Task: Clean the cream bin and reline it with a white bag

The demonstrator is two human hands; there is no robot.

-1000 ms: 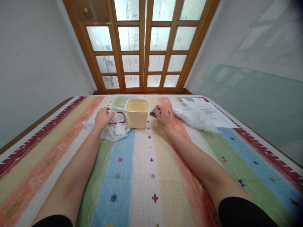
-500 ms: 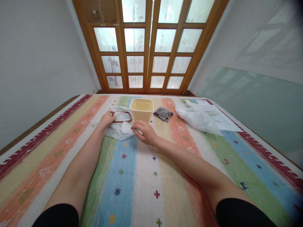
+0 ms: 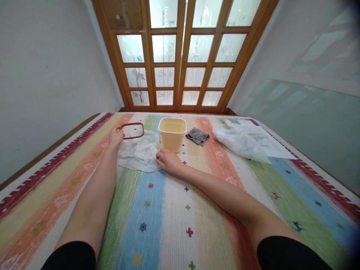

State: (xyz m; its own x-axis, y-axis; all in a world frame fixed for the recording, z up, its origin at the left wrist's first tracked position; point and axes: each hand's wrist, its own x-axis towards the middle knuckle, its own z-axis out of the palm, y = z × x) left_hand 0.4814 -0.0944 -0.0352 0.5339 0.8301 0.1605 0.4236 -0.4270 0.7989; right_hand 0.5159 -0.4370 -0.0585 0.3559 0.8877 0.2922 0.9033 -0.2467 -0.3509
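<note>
My left hand (image 3: 116,137) is closed on the left side of a brown rectangular ring (image 3: 143,130) with rounded corners, holding it above the far left edge of a thin white plastic bag (image 3: 137,155). The bag lies crumpled on the tablecloth, partly spread out. On its right edge rests my right hand (image 3: 169,160), fingers curled together over the plastic; the fingertips are partly hidden. Just behind that hand stands a cream-yellow bin (image 3: 172,141), upright with its open top facing up.
A folded grey cloth (image 3: 198,136) lies right of the bin. Farther right, a filled white plastic bag (image 3: 242,141) sits partly over a white sheet of paper (image 3: 277,146). The striped tablecloth (image 3: 174,221) covers the table, and glass-paned doors (image 3: 184,63) stand beyond it.
My left hand has moved left with the brown ring, off the middle of the plastic bag. More of the bag shows now. My right hand has shifted slightly nearer, onto the bag's edge.
</note>
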